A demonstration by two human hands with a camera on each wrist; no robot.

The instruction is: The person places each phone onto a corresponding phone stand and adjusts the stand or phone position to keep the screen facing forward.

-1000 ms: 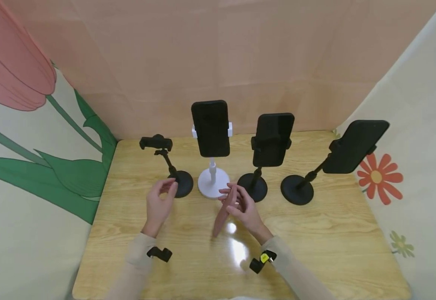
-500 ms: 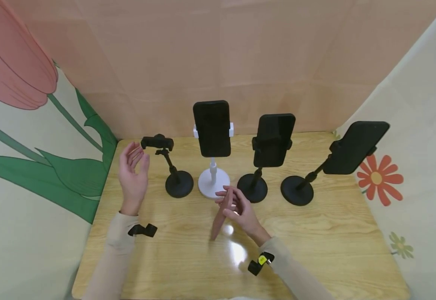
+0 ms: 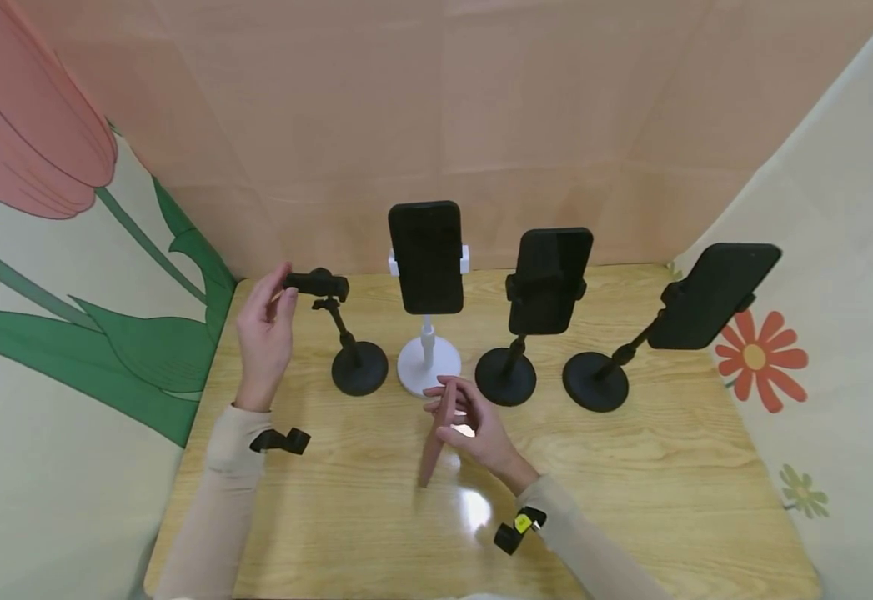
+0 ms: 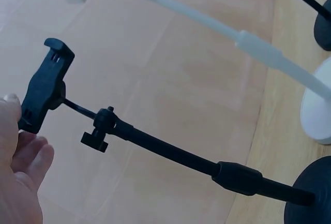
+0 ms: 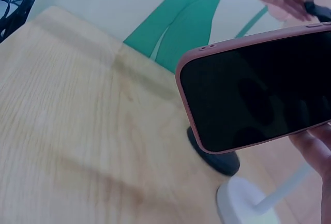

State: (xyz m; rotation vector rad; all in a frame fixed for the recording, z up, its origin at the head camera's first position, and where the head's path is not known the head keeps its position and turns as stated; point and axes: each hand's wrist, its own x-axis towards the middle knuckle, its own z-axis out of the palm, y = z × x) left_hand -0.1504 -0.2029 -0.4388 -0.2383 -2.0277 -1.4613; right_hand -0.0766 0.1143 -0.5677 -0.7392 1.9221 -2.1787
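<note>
My left hand (image 3: 265, 342) pinches the left end of the black clamp (image 3: 318, 285) on the leftmost phone stand (image 3: 358, 367). Thumb and fingers sit at either side of that clamp end in the left wrist view, where the clamp (image 4: 45, 87) holds no phone and a small knob (image 4: 95, 140) shows on its neck. Low over the table, my right hand (image 3: 481, 429) holds a phone in a pink case (image 3: 436, 450), edge-on to the head camera. Its dark screen (image 5: 253, 89) faces the right wrist camera.
A white stand (image 3: 428, 367) carrying a black phone (image 3: 426, 258) is right of the leftmost stand. Two more black stands (image 3: 506, 377) (image 3: 595, 381) hold black phones (image 3: 552, 283) (image 3: 714, 296). Printed cloth hangs behind the wooden table (image 3: 669, 500).
My left hand has moved from near the leftmost stand's base, out to the left and up to its clamp. The right hand has shifted slightly left and nearer with the phone.
</note>
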